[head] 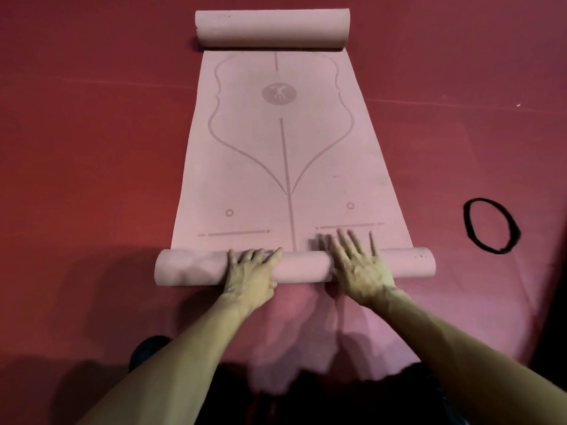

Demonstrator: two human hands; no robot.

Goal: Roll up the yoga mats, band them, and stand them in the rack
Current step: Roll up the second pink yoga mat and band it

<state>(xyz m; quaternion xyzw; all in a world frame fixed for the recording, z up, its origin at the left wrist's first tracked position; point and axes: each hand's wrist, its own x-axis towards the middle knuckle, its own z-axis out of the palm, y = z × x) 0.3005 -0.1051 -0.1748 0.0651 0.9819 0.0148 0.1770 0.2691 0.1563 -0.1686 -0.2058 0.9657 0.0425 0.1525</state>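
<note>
A pink yoga mat (285, 148) lies lengthwise on the red floor (92, 148), running from the person out toward the far side of the room. Its near end is wound into a near roll (190, 268) that lies crosswise just in front of the person. The far end is curled into a second, far roll (273, 29). Between the two rolls the mat lies flat, its printed lines and round emblem facing up.

Both hands rest on the near roll, close to its middle and a little apart from each other. The left hand (250, 271) lies palm down across the top, its fingers close together and following the curve, with the thumb at the near side. The right hand (359, 265) is spread wide, palm on the roll, and its straight fingers reach past the roll onto the flat mat. The right hand looks slightly blurred.

A black band (467, 223) lies as an open loop on the floor to the right, well apart from the mat. Dark clothing (306, 400) shows between the forearms at the near edge.
</note>
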